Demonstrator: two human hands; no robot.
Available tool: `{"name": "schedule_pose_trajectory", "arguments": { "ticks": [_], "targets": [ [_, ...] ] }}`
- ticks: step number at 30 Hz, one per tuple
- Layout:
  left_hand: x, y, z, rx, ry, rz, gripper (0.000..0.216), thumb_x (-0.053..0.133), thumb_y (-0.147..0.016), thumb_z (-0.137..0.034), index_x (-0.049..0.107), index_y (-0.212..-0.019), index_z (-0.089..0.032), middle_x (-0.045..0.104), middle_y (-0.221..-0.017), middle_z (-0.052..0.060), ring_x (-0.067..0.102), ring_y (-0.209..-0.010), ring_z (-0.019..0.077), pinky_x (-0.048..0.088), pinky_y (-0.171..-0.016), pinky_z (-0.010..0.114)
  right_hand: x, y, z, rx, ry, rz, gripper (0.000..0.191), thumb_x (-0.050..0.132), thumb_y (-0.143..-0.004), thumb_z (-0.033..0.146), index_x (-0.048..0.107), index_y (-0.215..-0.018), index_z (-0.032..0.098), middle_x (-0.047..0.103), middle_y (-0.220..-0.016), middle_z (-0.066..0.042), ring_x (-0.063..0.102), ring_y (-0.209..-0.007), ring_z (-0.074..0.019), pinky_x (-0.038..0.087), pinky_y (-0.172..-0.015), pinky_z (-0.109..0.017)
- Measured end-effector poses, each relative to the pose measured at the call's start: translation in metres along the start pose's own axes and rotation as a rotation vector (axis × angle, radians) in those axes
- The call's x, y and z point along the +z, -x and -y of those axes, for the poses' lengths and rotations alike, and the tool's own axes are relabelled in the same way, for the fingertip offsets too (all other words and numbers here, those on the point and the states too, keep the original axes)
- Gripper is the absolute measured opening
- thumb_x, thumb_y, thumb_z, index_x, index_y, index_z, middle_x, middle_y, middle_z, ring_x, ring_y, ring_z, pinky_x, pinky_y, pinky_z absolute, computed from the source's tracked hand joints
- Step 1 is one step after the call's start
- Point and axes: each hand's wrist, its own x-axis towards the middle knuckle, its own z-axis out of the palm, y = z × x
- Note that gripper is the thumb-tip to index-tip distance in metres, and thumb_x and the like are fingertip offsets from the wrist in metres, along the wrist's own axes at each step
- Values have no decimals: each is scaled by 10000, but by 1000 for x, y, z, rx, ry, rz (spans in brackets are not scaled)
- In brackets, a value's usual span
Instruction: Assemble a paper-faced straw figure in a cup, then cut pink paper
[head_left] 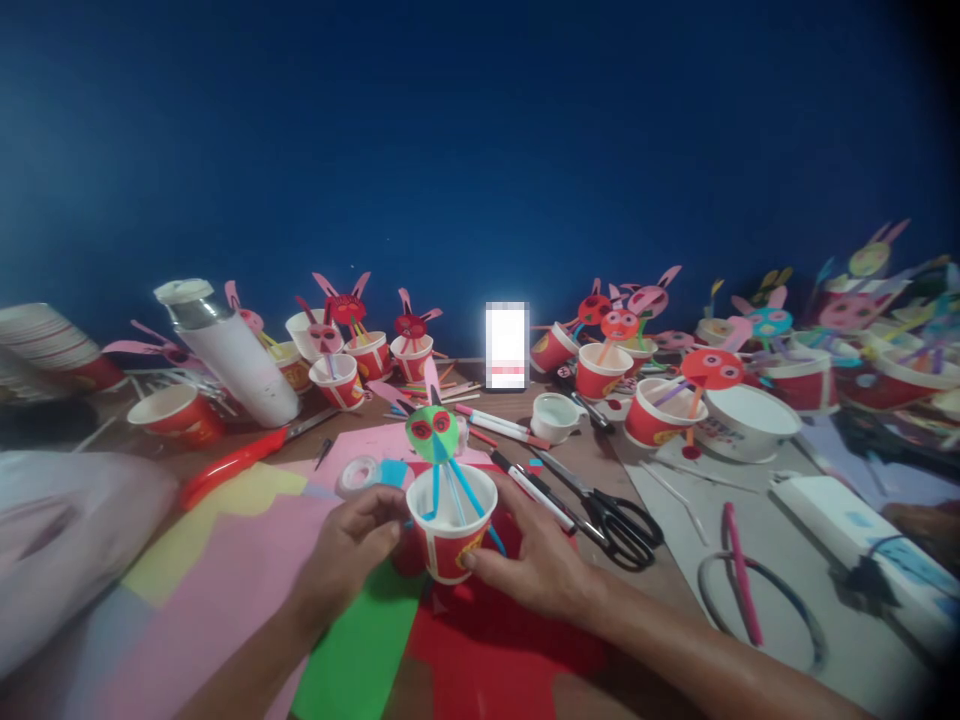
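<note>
From the red paper cup (448,552), a tape roll (358,474) sits close at ten o'clock, markers (534,494) and scissors (616,517) lie near at two to three o'clock, and decorated cups (600,375) crowd the far side at twelve. Open room shows only toward six o'clock, over the coloured paper sheets (225,585). The cup is upright between the hands, the left hand (349,552) grasping its wall at nine o'clock and the right hand (534,565) at three o'clock.
</note>
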Motion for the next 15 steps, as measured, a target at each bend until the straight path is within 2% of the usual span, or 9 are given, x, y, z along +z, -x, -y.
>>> {"name": "schedule_pose_trajectory", "arguments": {
  "ticks": [4,8,12,15],
  "targets": [
    [-3,-3,4,50,-63,-11,286,568,-819,-337,557,-1060,-184,633,-992,59,602,-861,177,475,-742,254,0,0,-2,-6,8,10,662,695,-698,161,435,-1300,254,570,-1273,-39,531,-1151,-226,403,-994,-356],
    [-3,1,8,141,-192,-30,617,642,-763,-365,382,-1308,-236,508,-1301,103,501,-1180,257,433,-944,334,2,1,-4,-13,-14,34,662,705,-709,182,429,-1307,249,552,-1292,-51,512,-1173,-236,398,-999,-369],
    [3,10,10,172,-482,-53,862,728,-667,-380,287,-1392,-225,450,-1384,138,414,-1276,322,365,-1032,432,6,2,-3,32,-21,75,633,719,-723,252,447,-1295,234,575,-1252,-73,534,-1136,-257,422,-963,-394],
    [6,14,12,183,-655,-84,858,721,-668,-433,306,-1380,-192,463,-1371,175,436,-1258,351,396,-1003,477,7,4,-1,40,-23,101,615,717,-740,322,453,-1288,237,587,-1227,-71,545,-1117,-253,433,-943,-389]
  ]
}}
